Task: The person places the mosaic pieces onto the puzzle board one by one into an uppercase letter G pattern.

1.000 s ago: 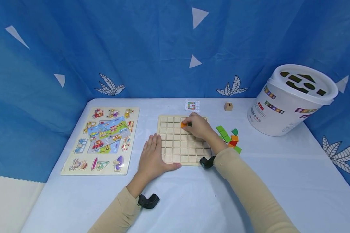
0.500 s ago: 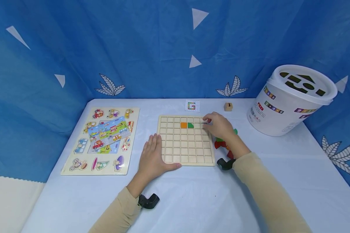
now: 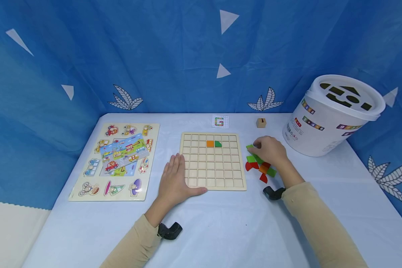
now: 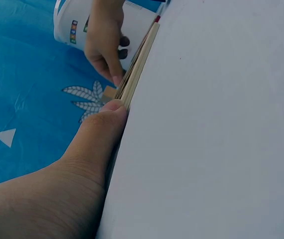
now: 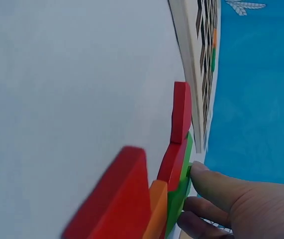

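The left hand (image 3: pixel 176 179) lies flat on the table, fingers straight, thumb against the near left corner of the grid board (image 3: pixel 213 161); it holds nothing and has not moved over the last second. The right hand (image 3: pixel 270 150) has left the board and now sits over the pile of tiles (image 3: pixel 259 167) just right of it, fingers curled down onto a green tile (image 3: pixel 251 147) at the pile's far end. Whether it has a grip yet I cannot tell.

A second ago that hand was at the board's second row with an orange tile (image 3: pixel 210 143); now the orange one and a green quarter-round (image 3: pixel 218 144) sit side by side in their cells, uncovered. Judging by that, one placement is done and the hand is after the next piece.

The right wrist view shows what the head view hides: a fingertip (image 5: pixel 201 172) pressing the edge of a green tile, red and orange pieces stacked against it. The left wrist view shows only the thumb against the board's edge.

Farther back lie a small card (image 3: pixel 220 121), a wooden cube (image 3: pixel 261 123), and the white bucket (image 3: pixel 331 115).
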A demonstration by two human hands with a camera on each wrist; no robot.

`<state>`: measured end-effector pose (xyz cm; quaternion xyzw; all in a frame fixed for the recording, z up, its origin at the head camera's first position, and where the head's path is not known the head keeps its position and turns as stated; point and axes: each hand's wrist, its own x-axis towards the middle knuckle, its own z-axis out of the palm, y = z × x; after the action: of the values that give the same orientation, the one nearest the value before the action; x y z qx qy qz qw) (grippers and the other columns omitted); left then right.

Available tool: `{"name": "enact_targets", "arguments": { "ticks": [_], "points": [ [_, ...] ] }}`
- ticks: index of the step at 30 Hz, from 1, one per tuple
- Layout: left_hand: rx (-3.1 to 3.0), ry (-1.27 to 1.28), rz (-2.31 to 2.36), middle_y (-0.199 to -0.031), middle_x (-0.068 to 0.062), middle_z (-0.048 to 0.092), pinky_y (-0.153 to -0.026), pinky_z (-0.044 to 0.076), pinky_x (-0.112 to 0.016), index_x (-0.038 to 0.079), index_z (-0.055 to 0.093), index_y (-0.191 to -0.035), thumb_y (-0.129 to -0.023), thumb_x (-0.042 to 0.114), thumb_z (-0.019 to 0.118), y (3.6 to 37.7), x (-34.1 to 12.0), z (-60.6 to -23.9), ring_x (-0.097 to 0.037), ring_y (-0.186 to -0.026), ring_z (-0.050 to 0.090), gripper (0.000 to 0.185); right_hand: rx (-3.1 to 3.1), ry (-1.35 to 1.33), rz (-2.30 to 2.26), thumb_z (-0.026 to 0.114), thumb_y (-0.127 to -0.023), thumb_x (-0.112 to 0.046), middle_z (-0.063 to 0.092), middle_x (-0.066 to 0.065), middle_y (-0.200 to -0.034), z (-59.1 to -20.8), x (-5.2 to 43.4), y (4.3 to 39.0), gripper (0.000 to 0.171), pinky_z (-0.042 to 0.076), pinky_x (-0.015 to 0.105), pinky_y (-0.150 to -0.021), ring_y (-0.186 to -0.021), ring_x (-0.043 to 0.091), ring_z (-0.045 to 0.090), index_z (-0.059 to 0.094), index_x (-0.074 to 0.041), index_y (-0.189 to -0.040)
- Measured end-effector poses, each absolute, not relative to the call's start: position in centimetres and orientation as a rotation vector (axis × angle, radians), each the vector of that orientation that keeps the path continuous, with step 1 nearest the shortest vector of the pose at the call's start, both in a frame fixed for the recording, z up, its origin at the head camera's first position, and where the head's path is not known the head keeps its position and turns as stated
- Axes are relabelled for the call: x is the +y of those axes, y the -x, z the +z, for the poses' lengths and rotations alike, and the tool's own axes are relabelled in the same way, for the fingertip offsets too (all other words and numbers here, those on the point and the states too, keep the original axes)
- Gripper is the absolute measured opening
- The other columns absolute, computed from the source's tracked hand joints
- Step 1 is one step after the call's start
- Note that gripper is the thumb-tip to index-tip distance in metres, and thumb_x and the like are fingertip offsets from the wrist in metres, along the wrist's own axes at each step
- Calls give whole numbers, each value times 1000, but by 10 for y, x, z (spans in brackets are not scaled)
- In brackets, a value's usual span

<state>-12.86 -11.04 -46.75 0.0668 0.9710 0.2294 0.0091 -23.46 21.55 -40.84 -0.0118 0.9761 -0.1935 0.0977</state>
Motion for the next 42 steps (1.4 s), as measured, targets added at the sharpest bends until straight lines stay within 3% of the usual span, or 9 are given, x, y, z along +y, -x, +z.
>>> {"name": "enact_targets", "arguments": {
  "ticks": [8,18,24,31,42],
  "points": [
    [3037,-210,735,-167,-17,8,-127,9,-49,1,10,-158,-59,87,67,129,-110,-469,-30,-156,0,144,2844,41,-671,70,-93,-25,65,14,-113,-411,212,237,31,55,42,-87,-100,29,57,66,-8,-118],
    [3039,-220,725,-167,-17,7,-127,8,-49,0,10,-158,-59,88,66,130,-111,-469,-30,-156,-1,144,2798,93,-740,71,-92,-24,60,15,-118,-412,213,237,33,53,46,-94,-106,30,53,63,-9,-121],
    [3033,-217,724,-167,-17,6,-127,8,-49,0,10,-158,-59,88,66,130,-111,-469,-30,-156,-1,144,2797,134,-793,69,-93,-17,60,14,-112,-415,214,241,26,53,39,-84,-101,30,53,57,-13,-115],
    [3033,-213,735,-167,-17,6,-127,8,-49,1,10,-158,-58,88,67,130,-112,-469,-30,-156,-1,145,2799,130,-968,68,-95,-19,60,15,-115,-413,203,251,27,53,30,-77,-100,29,53,56,-12,-118],
    [3042,-208,709,-167,-17,7,-127,9,-48,0,11,-158,-57,90,66,129,-112,-469,-30,-156,0,146,2700,309,-1128,67,-95,-21,62,11,-108,-412,140,263,23,46,33,-73,-94,26,54,60,-12,-114]
  ]
}}
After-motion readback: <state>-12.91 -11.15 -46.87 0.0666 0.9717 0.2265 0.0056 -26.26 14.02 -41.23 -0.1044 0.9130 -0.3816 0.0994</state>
